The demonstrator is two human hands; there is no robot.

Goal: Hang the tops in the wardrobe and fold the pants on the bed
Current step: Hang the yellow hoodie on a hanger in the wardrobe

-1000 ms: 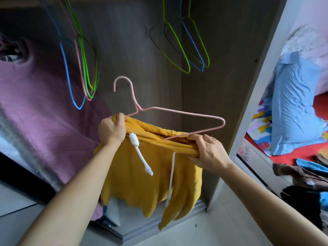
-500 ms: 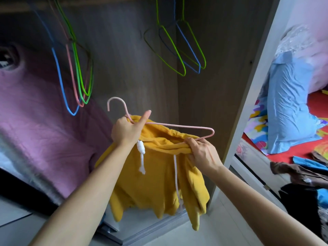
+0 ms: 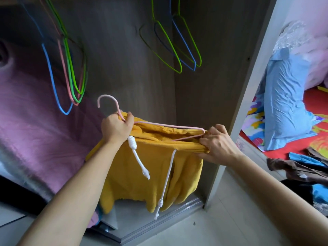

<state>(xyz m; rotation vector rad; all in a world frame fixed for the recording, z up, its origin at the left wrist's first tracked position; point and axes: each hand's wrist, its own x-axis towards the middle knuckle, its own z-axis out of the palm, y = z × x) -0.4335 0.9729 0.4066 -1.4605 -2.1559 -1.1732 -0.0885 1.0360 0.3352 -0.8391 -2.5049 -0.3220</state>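
Purple quilt (image 3: 32, 121) fills the left of the wardrobe (image 3: 124, 50). A bunch of empty hangers (image 3: 71, 71) dangles above it, blue, pink and green.

Next over, the left hand (image 3: 116, 127) is clenched round the neck of a pink hanger (image 3: 113, 105), just under the hook. It has the collar of the yellow hoodie (image 3: 150, 166) bunched in the same fist. The hoodie hangs low in the wardrobe opening, well below the other hangers, with its white drawstrings (image 3: 138, 157) dangling down the front. A second bunch of empty hangers (image 3: 175, 50) hangs high above it.

The right hand (image 3: 218, 144) pinches the hoodie's fabric at the hanger's right end, fingers curled on top and thumb under.

Step in hand, as I judge it: getting the top onto the hanger. The right shoulder looks only half seated, with wire showing above the cloth.

Next move calls for tugging that fabric over the hanger's end. After that comes lifting the lot by the neck and catching the hook on the rail, which is out of view above.

Far right, past the wardrobe's side panel, is the bed (image 3: 317, 102) with a blue pillow (image 3: 284, 103). A heap of clothes (image 3: 292, 167) lies at its edge, probably the pants, none folded yet.
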